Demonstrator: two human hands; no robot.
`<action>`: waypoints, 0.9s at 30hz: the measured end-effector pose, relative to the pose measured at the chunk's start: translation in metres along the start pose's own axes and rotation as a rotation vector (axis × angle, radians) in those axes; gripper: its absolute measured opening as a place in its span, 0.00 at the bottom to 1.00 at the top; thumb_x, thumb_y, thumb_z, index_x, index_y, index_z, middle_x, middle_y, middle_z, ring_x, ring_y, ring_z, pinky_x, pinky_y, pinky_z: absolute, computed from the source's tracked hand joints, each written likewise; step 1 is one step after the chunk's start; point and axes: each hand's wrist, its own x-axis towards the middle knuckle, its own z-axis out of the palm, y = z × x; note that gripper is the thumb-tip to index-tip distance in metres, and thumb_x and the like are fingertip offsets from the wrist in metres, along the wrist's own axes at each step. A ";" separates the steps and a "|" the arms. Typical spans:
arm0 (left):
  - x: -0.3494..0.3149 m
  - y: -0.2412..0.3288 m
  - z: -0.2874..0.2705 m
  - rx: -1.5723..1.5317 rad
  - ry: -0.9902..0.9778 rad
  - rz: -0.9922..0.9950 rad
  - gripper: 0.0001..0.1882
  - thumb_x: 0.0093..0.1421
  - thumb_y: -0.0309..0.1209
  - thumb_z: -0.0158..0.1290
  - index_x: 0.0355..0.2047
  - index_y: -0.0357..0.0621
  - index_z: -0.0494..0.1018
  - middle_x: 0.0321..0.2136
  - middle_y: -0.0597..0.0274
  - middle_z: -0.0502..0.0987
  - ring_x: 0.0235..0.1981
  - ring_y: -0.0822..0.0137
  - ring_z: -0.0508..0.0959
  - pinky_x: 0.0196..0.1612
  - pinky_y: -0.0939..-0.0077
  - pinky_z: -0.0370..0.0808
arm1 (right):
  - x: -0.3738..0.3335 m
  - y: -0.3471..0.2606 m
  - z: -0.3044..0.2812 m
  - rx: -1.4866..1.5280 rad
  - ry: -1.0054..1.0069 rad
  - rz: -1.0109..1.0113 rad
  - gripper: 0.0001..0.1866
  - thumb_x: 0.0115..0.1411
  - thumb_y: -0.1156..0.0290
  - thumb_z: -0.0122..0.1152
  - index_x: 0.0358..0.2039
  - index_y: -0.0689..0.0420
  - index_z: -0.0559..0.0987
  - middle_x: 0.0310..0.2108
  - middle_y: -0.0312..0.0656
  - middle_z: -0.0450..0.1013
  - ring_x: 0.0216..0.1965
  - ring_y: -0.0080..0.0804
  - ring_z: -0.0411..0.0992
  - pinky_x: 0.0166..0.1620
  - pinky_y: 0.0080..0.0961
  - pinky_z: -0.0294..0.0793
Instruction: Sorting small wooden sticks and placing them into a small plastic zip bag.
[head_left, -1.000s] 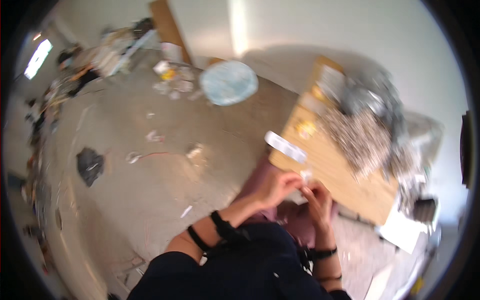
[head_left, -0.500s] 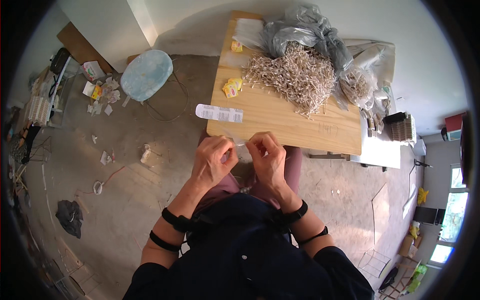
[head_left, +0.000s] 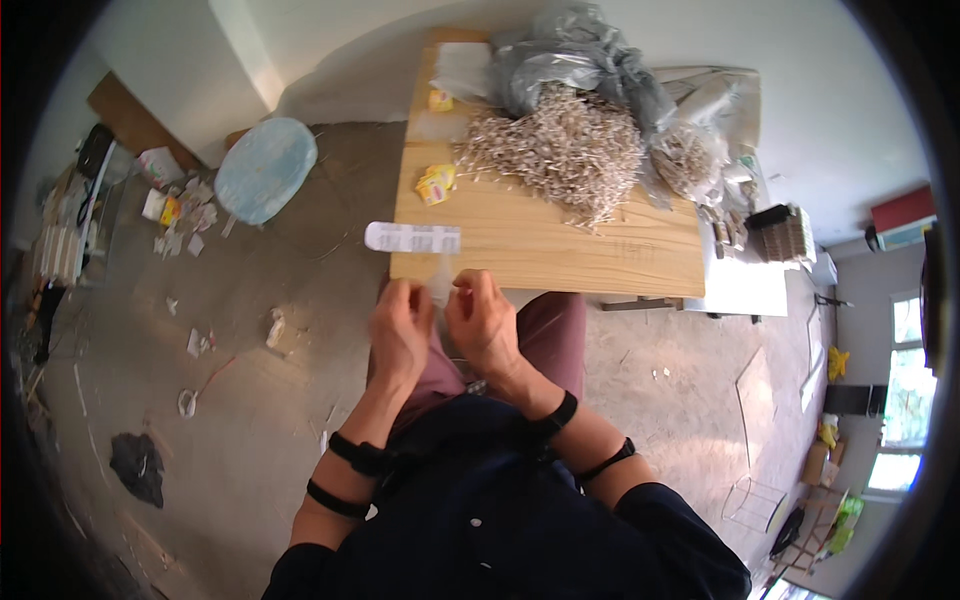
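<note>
A small clear plastic bag (head_left: 440, 279) stands up between my two hands at the table's near left edge. My left hand (head_left: 402, 328), slightly smeared by motion, has its fingers curled in at the bag's left side. Thumb and fingers of my right hand (head_left: 484, 318) are pinched together at its right side. Just beyond them, a white strip of printed labels (head_left: 412, 238) juts over the left edge of the wooden table (head_left: 560, 262). Farther back lie several yellow cards (head_left: 436, 184) and a big heap of cotton swabs (head_left: 565, 150).
A grey plastic bag (head_left: 580, 60) slumps behind the heap, beside a clear bag of swabs (head_left: 690, 165). More clear bags (head_left: 464, 70) lie at the far left corner. A blue oval stool (head_left: 266, 170) stands on the floor at left, near scattered scraps.
My hands have shifted left and turned a little, and the bag now stands more upright between them. The view has swung slightly, so the table appears farther left.
</note>
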 end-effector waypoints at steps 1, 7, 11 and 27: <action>0.004 0.011 -0.005 0.087 -0.010 0.071 0.04 0.58 0.21 0.55 0.31 0.37 0.70 0.26 0.52 0.75 0.28 0.50 0.78 0.30 0.62 0.74 | 0.001 0.003 0.001 -0.082 0.002 0.041 0.11 0.57 0.77 0.59 0.42 0.58 0.73 0.29 0.47 0.74 0.26 0.43 0.76 0.29 0.34 0.76; 0.001 -0.013 -0.005 0.350 -0.086 0.258 0.06 0.57 0.27 0.56 0.31 0.41 0.70 0.29 0.55 0.73 0.28 0.50 0.76 0.29 0.60 0.73 | 0.019 0.000 0.003 -0.262 -0.230 -0.466 0.12 0.53 0.75 0.57 0.40 0.57 0.72 0.41 0.46 0.67 0.40 0.42 0.72 0.35 0.34 0.76; 0.002 -0.018 -0.006 0.211 -0.059 0.036 0.07 0.56 0.26 0.54 0.34 0.41 0.69 0.32 0.56 0.72 0.29 0.53 0.77 0.30 0.61 0.74 | 0.020 0.004 0.026 -0.030 -0.250 -0.329 0.11 0.51 0.76 0.58 0.35 0.57 0.70 0.35 0.45 0.65 0.34 0.45 0.72 0.33 0.36 0.76; 0.066 -0.164 0.017 -0.065 0.417 -0.240 0.08 0.55 0.19 0.58 0.34 0.39 0.71 0.28 0.59 0.71 0.29 0.62 0.73 0.34 0.68 0.71 | 0.038 0.049 0.078 0.145 -0.509 -0.024 0.27 0.55 0.75 0.61 0.56 0.57 0.66 0.46 0.48 0.73 0.30 0.41 0.75 0.35 0.37 0.76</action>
